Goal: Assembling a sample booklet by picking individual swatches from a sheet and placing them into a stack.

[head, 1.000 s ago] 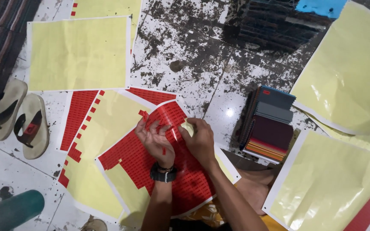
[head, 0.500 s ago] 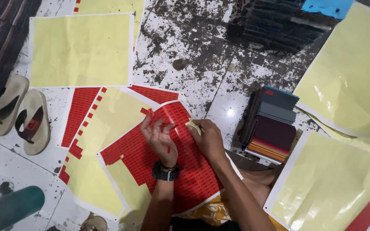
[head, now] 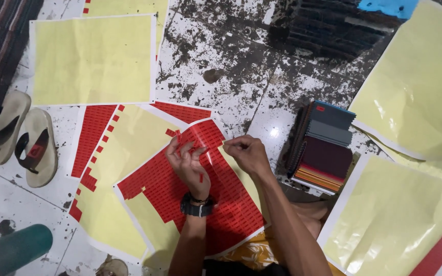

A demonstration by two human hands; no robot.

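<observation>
The left hand (head: 189,166) lies on a sheet of red stickers (head: 190,204), fingers spread, with small red stickers stuck to its fingertips. The right hand (head: 246,153), just right of it, pinches its fingers together over the sheet's far edge; what they pinch is too small to tell. Right of the hands stands a stack of notebooks (head: 326,148); 2 sandals (head: 21,135) lie far left.

A sheet of small red rectangular labels (head: 195,199) on yellow backing lies at lower centre. A second sheet (head: 111,168), mostly peeled bare, lies left of it. One loose red label (head: 201,178) sticks to the left hand (head: 190,166). Bare yellow backing sheets (head: 92,59) fill the upper left and right side.
</observation>
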